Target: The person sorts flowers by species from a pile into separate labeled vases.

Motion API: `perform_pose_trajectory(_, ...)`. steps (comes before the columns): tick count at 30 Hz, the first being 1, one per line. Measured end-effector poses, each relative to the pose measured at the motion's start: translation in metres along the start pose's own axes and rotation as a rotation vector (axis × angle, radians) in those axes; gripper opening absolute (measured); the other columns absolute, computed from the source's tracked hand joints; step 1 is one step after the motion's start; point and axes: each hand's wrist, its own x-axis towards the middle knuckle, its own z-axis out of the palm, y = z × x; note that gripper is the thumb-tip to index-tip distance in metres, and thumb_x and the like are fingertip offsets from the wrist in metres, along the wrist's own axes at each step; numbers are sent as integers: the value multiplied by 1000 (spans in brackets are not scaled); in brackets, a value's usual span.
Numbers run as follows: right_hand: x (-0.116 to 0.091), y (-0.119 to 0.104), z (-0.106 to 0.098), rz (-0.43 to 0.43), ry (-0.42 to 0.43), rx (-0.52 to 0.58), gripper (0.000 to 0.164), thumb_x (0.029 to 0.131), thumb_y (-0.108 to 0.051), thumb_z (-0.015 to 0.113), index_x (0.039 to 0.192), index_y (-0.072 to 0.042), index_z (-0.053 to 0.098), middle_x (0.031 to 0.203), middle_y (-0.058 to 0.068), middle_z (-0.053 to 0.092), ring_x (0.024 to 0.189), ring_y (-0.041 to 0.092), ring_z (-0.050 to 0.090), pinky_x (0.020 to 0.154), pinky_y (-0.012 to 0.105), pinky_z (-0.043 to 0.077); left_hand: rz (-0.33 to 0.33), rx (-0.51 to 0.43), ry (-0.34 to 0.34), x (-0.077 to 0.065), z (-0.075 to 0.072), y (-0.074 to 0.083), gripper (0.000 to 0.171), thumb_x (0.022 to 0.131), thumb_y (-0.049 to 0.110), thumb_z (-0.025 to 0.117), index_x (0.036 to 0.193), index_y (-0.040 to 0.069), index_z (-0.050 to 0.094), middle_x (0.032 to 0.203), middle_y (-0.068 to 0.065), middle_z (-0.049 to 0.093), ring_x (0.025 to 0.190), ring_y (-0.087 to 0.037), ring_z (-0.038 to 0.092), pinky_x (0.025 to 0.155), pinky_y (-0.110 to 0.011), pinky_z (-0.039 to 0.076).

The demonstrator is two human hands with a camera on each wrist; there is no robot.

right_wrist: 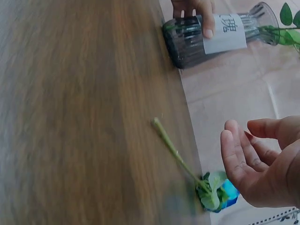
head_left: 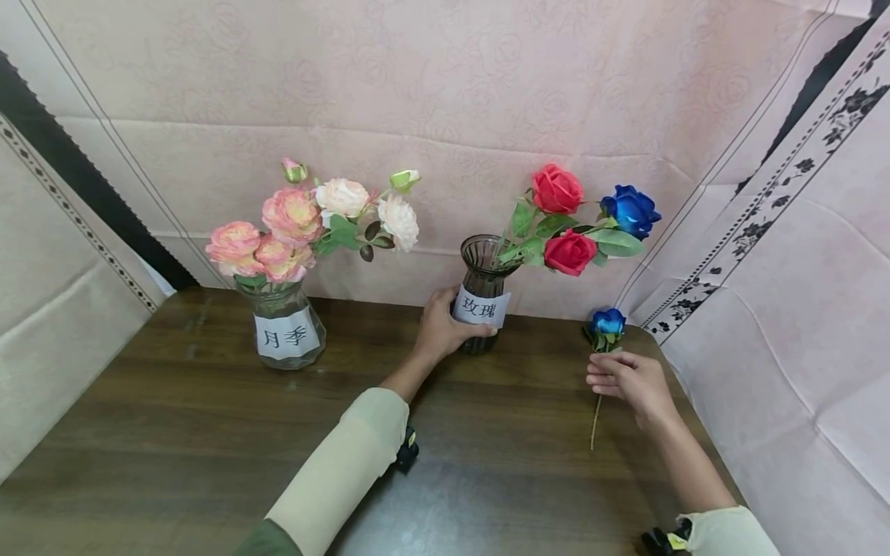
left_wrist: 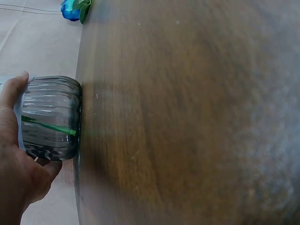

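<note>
My left hand grips the lower part of a dark ribbed glass vase with a white paper label, thumb on one side. The vase stands upright on the table near the wall. Two red roses and a blue rose lean out of it to the right; a green stem end shows through the glass in the left wrist view. A single blue rose lies on the table at the right. Over its stem is my right hand, fingers slightly bent and thumb apart, with nothing between them.
A clear glass vase with a white label stands on the left of the wooden table, holding pink roses and white ones. Pale patterned cloth hangs behind the table and along both sides.
</note>
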Motion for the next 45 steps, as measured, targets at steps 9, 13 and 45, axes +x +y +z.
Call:
perform_pose_trajectory(9, 1, 19, -24, 106, -42, -15, 28, 113, -11, 65, 130, 10, 73, 90, -6, 84, 80, 6, 81, 76, 26, 69, -15, -5, -2, 0, 0, -2, 98, 78, 42, 105, 159, 9, 61, 150, -16, 64, 137, -36, 63, 119, -58, 53)
perform_pose_trajectory(13, 3, 28, -29, 152, -60, -44, 21, 111, -10, 68, 120, 5, 79, 87, -4, 84, 78, 6, 81, 74, 25, 68, -16, -5, -4, 1, 0, -2, 99, 78, 42, 105, 160, 9, 60, 151, -16, 64, 138, -36, 62, 119, -58, 53)
perform_pose_trajectory(45, 1, 32, -9, 158, -171, 41, 41, 111, 6, 57, 145, 29, 50, 96, 5, 84, 85, 12, 83, 80, 31, 70, -26, -7, -9, 0, 0, 2, 101, 78, 42, 105, 161, 9, 58, 151, -16, 63, 137, -36, 62, 119, -57, 53)
